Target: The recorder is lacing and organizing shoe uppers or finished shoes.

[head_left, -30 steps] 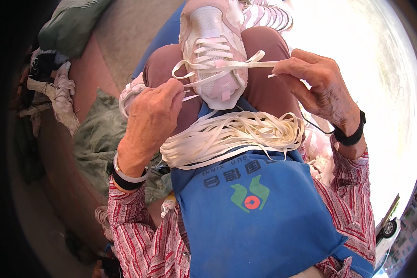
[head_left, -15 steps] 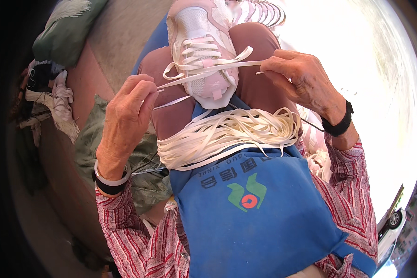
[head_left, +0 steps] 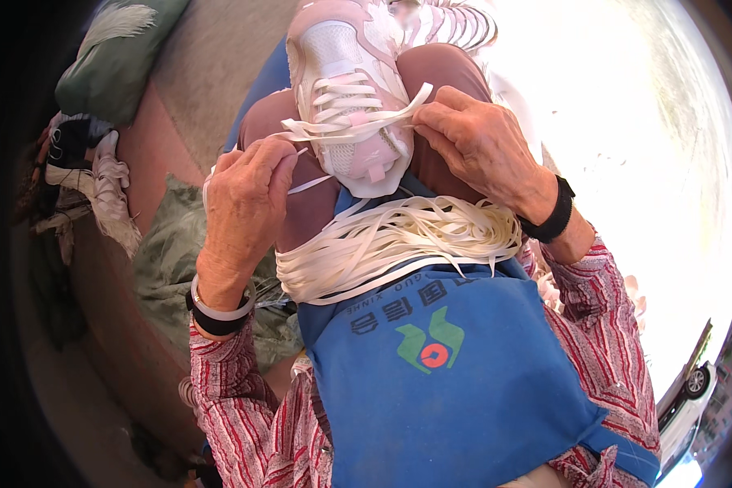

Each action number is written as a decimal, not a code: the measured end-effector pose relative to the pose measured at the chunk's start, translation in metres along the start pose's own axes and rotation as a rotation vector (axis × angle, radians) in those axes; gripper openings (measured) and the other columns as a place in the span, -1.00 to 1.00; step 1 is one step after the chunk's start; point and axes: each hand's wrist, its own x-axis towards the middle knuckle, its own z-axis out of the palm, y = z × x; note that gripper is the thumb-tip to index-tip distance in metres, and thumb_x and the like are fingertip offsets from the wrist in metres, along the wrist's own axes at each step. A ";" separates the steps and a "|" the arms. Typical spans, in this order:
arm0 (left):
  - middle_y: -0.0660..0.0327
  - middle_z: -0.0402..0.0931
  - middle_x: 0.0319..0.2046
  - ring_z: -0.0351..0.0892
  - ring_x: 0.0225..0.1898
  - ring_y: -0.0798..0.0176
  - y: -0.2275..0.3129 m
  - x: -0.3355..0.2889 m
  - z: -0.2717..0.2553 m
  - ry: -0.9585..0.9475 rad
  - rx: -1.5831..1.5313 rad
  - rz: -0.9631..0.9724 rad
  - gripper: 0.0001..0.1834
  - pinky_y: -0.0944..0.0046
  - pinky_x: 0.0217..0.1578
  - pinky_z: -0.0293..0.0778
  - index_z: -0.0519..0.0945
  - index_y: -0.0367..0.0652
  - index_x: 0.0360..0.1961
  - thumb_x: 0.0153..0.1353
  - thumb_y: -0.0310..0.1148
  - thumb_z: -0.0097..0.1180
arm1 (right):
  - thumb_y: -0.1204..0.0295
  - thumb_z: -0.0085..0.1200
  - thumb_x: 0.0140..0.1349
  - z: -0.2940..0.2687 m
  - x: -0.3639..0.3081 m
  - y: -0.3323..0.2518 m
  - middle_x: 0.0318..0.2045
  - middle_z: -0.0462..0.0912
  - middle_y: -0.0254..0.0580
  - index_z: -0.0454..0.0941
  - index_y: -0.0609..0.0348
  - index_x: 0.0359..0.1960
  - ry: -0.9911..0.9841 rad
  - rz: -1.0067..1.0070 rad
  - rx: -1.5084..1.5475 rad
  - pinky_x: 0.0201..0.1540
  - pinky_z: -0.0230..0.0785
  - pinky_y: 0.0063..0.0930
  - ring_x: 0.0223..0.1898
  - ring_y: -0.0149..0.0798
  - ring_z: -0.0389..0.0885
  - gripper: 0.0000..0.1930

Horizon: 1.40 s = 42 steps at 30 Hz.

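Left hand (head_left: 248, 191) and right hand (head_left: 484, 138) each pinch white lace (head_left: 382, 122) between thumb and fingertips, one on either side of the shoe (head_left: 356, 120); whether they hold the same strand, I cannot tell. Gripping from opposite sides probably keeps the lace spread over the tongue.

That single pink-and-white shoe sits between the two knees (head_left: 439, 73), past the far edge of the blue apron (head_left: 447, 407), toe pointing away. Knees seem to serve as a clamp, leaving both hands free for the lace.

One bundle of cream laces (head_left: 398, 236) lies along the apron's far edge, likely for easy reach; its strands are too tangled to count. Wristbands number three: one pale (head_left: 207, 302) and one black on the left, one black (head_left: 555, 213) on the right
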 end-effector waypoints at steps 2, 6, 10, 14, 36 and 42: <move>0.22 0.62 -0.40 0.56 -0.44 0.09 -0.001 -0.001 -0.001 0.033 0.011 0.006 -0.95 0.18 -0.29 0.39 0.59 -0.12 -0.30 0.21 -0.43 0.18 | 0.48 0.13 0.27 0.001 0.000 -0.003 -0.33 0.55 -0.21 0.59 0.16 -0.21 -0.022 0.015 0.012 -0.36 0.44 -0.28 -0.40 -0.08 0.59 -0.90; 0.21 0.62 -0.44 0.57 -0.44 0.06 0.005 0.000 -0.006 -0.042 0.033 0.009 -0.96 0.17 -0.25 0.39 0.59 -0.11 -0.30 0.22 -0.43 0.17 | 0.47 0.11 0.27 -0.003 0.007 -0.012 -0.31 0.56 -0.18 0.58 0.17 -0.21 -0.057 0.013 0.011 -0.35 0.45 -0.24 -0.39 -0.05 0.60 -0.90; 0.19 0.62 -0.44 0.57 -0.44 0.06 0.004 -0.002 -0.007 -0.113 0.027 -0.046 -0.96 0.15 -0.23 0.38 0.59 -0.11 -0.31 0.22 -0.43 0.17 | 0.48 0.11 0.26 -0.002 0.009 -0.013 -0.29 0.57 -0.14 0.58 0.16 -0.19 -0.101 0.018 -0.025 -0.33 0.46 -0.22 -0.37 0.00 0.60 -0.88; 0.17 0.61 -0.46 0.57 -0.44 0.04 0.004 -0.003 -0.007 -0.038 -0.064 -0.070 -0.96 0.14 -0.23 0.37 0.60 -0.12 -0.31 0.23 -0.43 0.16 | 0.49 0.10 0.26 -0.003 0.009 -0.016 -0.28 0.58 -0.15 0.58 0.17 -0.19 -0.105 -0.010 0.023 -0.33 0.46 -0.20 -0.38 0.02 0.60 -0.88; 0.11 0.57 -0.46 0.54 -0.45 0.14 0.005 0.003 -0.011 -0.074 -0.263 -0.231 -0.93 0.19 -0.39 0.41 0.61 -0.21 -0.29 0.25 -0.45 0.13 | 0.40 0.15 0.23 0.009 0.012 -0.038 -0.46 0.57 -0.07 0.64 0.20 -0.29 0.038 0.182 0.094 -0.31 0.45 -0.19 -0.43 -0.01 0.60 -0.87; 0.25 0.57 -0.46 0.50 -0.42 0.42 0.002 -0.002 -0.007 -0.093 -0.522 -0.439 -0.89 0.39 -0.36 0.42 0.62 -0.25 -0.24 0.29 -0.44 0.12 | 0.40 0.25 0.18 0.004 0.007 -0.045 -0.27 0.58 -0.14 0.61 0.15 -0.14 0.120 0.073 -0.147 -0.20 0.42 -0.26 -0.27 -0.09 0.57 -0.77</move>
